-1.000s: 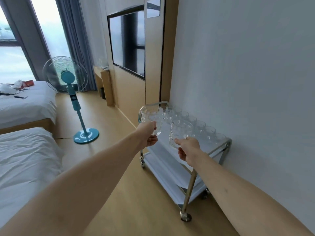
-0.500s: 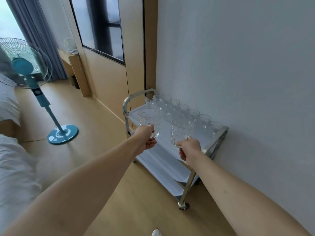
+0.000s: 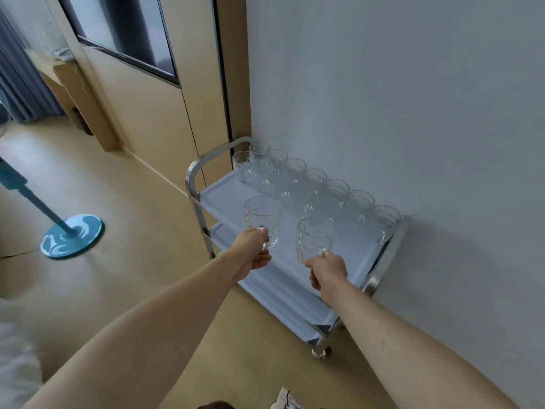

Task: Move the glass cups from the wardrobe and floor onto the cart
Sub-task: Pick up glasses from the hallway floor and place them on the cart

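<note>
While both arms are reaching over the cart (image 3: 389, 255), the left hand (image 3: 253, 255) is gripping one glass cup (image 3: 262, 216) and the right hand (image 3: 327, 270) another (image 3: 314, 236), fingers curled round each, above the top shelf's bare front. Lowering them upright beside the standing cups (image 3: 312, 184), without knocking any, is looking wisest.

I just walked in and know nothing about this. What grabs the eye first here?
Two bare arms reach forward, the left hand and the right hand each holding a clear glass cup above a steel cart parked against the pale wall. Rows of matching glasses already crowd the cart's top shelf. To the left, a teal fan base sits on the wooden floor.
</note>
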`<control>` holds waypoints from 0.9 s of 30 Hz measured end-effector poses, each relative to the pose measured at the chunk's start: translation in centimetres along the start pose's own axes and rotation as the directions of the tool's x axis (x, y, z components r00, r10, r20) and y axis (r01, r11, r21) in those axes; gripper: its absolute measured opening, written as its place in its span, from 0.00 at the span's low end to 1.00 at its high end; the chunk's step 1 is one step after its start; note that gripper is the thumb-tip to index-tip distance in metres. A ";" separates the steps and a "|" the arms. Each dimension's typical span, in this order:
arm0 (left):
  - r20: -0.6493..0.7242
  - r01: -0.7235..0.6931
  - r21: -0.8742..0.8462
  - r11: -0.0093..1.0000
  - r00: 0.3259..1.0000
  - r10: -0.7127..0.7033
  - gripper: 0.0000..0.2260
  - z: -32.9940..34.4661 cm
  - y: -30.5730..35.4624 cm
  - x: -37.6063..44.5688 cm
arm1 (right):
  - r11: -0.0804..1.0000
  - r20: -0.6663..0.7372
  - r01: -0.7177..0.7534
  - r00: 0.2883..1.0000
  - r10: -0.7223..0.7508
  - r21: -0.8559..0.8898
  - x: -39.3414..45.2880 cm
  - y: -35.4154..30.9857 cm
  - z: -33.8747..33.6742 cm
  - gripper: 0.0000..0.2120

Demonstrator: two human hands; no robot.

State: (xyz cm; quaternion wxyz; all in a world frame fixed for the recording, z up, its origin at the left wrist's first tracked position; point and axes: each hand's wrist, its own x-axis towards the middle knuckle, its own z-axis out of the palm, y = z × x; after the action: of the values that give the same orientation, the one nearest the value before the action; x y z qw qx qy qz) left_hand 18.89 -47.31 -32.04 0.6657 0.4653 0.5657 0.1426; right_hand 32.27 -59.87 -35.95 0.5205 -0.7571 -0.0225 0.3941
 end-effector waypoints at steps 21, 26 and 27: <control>0.441 -0.060 0.392 0.918 0.888 -0.130 0.11 -1.8 3.4 15.2 | 0.946 -0.396 -0.182 0.874 0.281 0.269 4.7 1.8 8.6 0.11; 0.494 -0.049 0.422 0.905 0.849 -0.185 0.10 -0.3 2.9 16.6 | 0.917 -0.426 -0.210 0.835 0.349 0.339 4.4 2.1 8.7 0.10; 0.501 -0.050 0.430 0.901 0.844 -0.193 0.10 0.2 2.8 16.8 | 0.911 -0.430 -0.213 0.828 0.360 0.353 4.3 2.2 8.5 0.10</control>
State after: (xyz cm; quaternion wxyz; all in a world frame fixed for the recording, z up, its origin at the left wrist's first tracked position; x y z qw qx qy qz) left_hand 25.39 -33.90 -40.23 0.6826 0.5985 0.3936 -0.1448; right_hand 29.14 -52.36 -41.43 0.5484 -0.7415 0.2820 0.2645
